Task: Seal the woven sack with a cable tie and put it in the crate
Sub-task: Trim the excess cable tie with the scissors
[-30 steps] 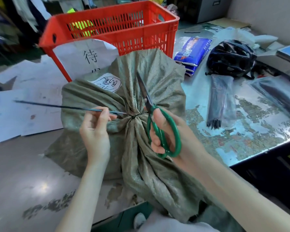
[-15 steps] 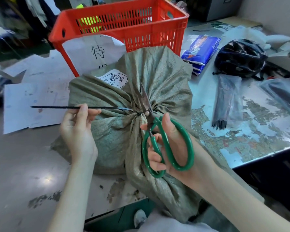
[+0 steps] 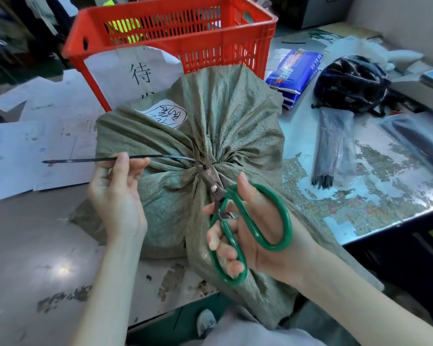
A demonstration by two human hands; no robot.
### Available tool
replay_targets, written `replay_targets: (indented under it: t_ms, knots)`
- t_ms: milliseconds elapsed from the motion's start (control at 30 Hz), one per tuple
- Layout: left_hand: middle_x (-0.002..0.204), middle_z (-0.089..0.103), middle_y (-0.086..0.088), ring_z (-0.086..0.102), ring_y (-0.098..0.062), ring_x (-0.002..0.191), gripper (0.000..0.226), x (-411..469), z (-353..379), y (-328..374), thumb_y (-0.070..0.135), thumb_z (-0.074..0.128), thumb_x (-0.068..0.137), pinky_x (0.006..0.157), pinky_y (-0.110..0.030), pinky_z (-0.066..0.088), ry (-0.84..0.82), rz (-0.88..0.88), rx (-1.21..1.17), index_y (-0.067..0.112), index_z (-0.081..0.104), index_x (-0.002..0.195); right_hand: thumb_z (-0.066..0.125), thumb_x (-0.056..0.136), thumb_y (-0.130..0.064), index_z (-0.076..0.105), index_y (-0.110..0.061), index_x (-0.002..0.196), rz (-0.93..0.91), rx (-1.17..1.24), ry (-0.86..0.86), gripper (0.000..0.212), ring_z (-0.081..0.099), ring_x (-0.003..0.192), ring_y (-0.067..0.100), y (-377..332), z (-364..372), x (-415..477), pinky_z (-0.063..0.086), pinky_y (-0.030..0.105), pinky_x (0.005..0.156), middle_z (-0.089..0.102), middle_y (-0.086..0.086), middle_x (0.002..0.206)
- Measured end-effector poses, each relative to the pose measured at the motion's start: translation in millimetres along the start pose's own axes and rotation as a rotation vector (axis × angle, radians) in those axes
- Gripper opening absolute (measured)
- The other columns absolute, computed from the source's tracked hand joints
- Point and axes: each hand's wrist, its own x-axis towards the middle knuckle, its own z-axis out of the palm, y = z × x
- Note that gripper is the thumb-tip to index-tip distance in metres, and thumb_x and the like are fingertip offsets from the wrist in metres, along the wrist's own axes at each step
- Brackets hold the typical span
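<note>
A grey-green woven sack [image 3: 235, 121] lies on the table, its neck gathered and cinched by a black cable tie [image 3: 85, 160]. The tie's long tail sticks out to the left. My left hand [image 3: 118, 193] pinches that tail between thumb and fingers. My right hand [image 3: 248, 226] grips green-handled scissors [image 3: 250, 221], whose blade tips sit at the cinched neck where the tail leaves it. The red plastic crate [image 3: 210, 43] stands just behind the sack, with a paper sign on its front.
A bundle of black cable ties in clear plastic [image 3: 333, 148] lies to the right. A black helmet [image 3: 350, 83] and a blue packet [image 3: 295, 71] sit at the back right. White paper sheets [image 3: 23, 151] cover the table at the left. The table's front edge is near my body.
The scissors came down from above the sack until the blade tips reached the tie at the neck. My left hand slid further out along the tail and holds it taut.
</note>
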Motion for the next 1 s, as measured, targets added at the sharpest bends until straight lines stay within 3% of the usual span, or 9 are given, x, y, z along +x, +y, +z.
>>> replay_targets:
  t_ms: [300,667,1000]
  knots:
    - [0.061,0.068,0.006,0.068,-0.013,0.067,0.017,0,-3,-1,0.007,0.052,0.096,0.078,-0.027,0.051,0.025,-0.008,-0.008,0.011,0.055,0.079,0.050,0.077,-0.070,0.047,-0.012,0.109,0.019,-0.035,0.097,0.066,0.045,0.049,0.019,-4,9,30,0.042,0.025,0.047,0.053,0.010,0.069]
    - [0.059,0.066,0.006,0.066,-0.012,0.065,0.018,1,-9,-1,0.005,0.052,0.096,0.079,-0.029,0.051,0.050,0.004,-0.041,0.009,0.053,0.078,0.048,0.082,-0.060,0.047,-0.009,0.102,-0.119,-0.106,0.184,0.055,0.038,0.036,0.012,2,2,53,0.032,0.017,0.035,0.045,0.002,0.050]
    - [0.060,0.066,0.007,0.066,-0.012,0.065,0.018,-1,-3,-1,0.006,0.051,0.096,0.078,-0.027,0.052,0.080,-0.036,-0.074,0.012,0.054,0.079,0.062,0.082,-0.046,0.054,-0.005,0.101,-0.250,-0.105,0.173,0.045,0.032,0.029,0.009,-3,-2,46,0.029,0.015,0.031,0.040,0.002,0.046]
